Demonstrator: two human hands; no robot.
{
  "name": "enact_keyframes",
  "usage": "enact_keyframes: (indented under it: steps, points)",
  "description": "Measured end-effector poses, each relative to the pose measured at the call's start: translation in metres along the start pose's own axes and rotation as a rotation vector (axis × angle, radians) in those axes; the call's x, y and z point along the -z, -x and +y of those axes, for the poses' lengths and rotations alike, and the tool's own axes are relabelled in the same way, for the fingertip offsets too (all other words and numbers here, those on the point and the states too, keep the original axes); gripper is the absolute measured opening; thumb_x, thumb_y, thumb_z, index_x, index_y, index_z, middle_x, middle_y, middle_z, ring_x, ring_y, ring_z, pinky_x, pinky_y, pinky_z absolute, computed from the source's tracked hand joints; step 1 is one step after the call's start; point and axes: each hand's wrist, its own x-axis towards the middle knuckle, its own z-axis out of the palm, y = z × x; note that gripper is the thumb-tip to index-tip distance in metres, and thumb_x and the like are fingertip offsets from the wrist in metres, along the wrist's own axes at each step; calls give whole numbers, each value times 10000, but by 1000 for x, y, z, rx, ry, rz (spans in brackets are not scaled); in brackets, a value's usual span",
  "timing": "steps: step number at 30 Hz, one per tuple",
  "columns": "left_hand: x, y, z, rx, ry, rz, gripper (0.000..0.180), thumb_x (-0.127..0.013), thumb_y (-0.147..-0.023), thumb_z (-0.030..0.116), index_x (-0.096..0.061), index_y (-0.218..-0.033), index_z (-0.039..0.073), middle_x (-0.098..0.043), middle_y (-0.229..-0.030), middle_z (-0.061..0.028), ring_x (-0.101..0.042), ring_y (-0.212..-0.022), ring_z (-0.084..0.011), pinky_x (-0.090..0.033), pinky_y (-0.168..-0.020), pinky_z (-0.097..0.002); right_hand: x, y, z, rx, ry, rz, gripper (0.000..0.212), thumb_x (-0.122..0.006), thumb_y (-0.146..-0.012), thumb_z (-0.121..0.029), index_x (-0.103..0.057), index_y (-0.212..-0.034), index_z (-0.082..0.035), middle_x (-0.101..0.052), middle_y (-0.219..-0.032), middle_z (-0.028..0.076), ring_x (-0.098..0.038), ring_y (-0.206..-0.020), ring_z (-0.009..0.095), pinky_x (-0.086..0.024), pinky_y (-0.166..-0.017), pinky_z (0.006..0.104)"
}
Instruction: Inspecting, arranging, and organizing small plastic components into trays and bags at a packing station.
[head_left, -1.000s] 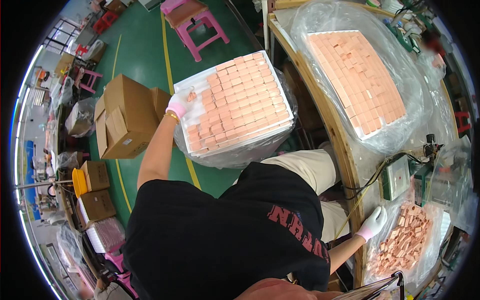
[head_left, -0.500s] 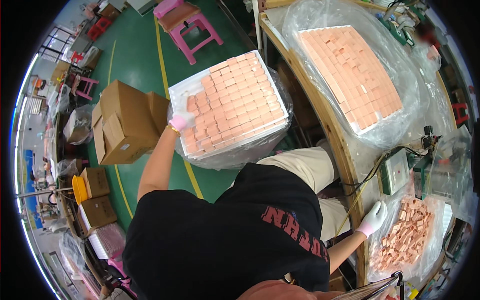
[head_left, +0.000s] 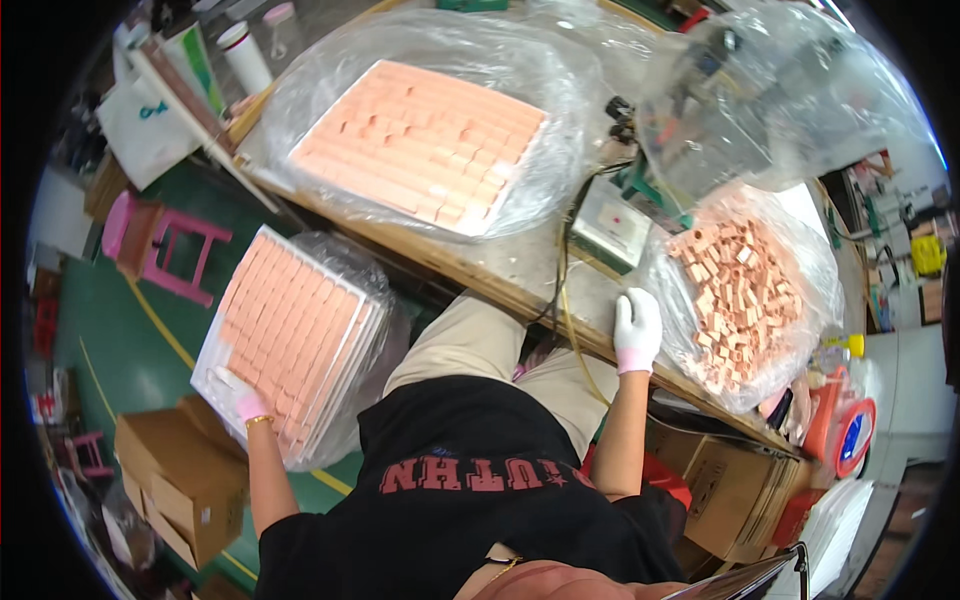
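Both hands wear white gloves with pink cuffs. My left hand (head_left: pixel 238 393) lies at the near left corner of a white tray (head_left: pixel 203 376), its fingers stretched over the tray's bare part beside rows of small copper-coloured blocks (head_left: pixel 285 335). That tray tops a stack of similar trays partly wrapped in clear plastic. At the front of the bench, my right hand (head_left: pixel 638 325) has its fingers extended, and nothing shows in it. A heap of loose copper-coloured blocks (head_left: pixel 745 290) lies on clear plastic to its right, apart from the hand.
Another block-filled tray (head_left: pixel 420 145) sits in plastic on the bench (head_left: pixel 500 262). A pale green-edged box (head_left: pixel 610 225) with cables stands beyond my right hand. Cardboard boxes (head_left: pixel 190 480) and a pink stool (head_left: pixel 175 240) are on the floor at the left. Plastic covers equipment (head_left: pixel 760 95) at the back right.
My view has turned to the right, so the bench and loose blocks appear nearer the middle. My left hand stays at the tray's corner and my right hand at the bench edge.
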Motion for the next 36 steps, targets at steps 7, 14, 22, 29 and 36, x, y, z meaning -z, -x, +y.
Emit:
enact_keyframes:
  steps: [7,14,22,29,36]
  points:
    - [-53,49,272,-551,754,-408,475,-596,-868,75,-442,-1304,-31,-459,-1338,-174,-410,-1268,-298,-296,-1076,-373,12,-2,2,-61,13,32,151,-642,-818,-139,-637,-926,-35,-635,-980,143,-599,-937,318,-473,-844,385]
    - [-151,37,467,-1414,550,-498,466,-566,-788,30,-531,-1253,27,-543,-1263,-199,-494,-1196,-342,-377,-1037,-400,12,3,8,-67,14,66,166,-638,-818,-161,-643,-946,-56,-636,-995,146,-599,-954,322,-477,-861,400]
    - [-200,5,542,-1585,-142,-1159,637,-528,-635,-132,-558,-1238,72,-533,-1187,-169,-501,-1143,-356,-437,-934,-372,66,13,28,-191,-227,185,192,-641,-821,-129,-633,-981,-24,-629,-988,151,-597,-948,320,-485,-847,369]
    - [-201,-14,527,-1640,-5,-953,430,-567,-623,-99,-630,-1013,70,-556,-976,-165,-543,-941,-371,-462,-830,-403,93,-7,83,-271,-108,310,182,-644,-833,-133,-645,-976,-21,-639,-988,137,-611,-947,281,-479,-860,334]
    - [-207,-13,533,-1606,32,-949,371,-626,-643,-31,-625,-1001,69,-553,-952,-168,-546,-923,-364,-463,-818,-399,93,-61,137,-331,196,268,213,-595,-858,-223,-645,-943,-35,-632,-942,139,-607,-935,285,-475,-862,365]
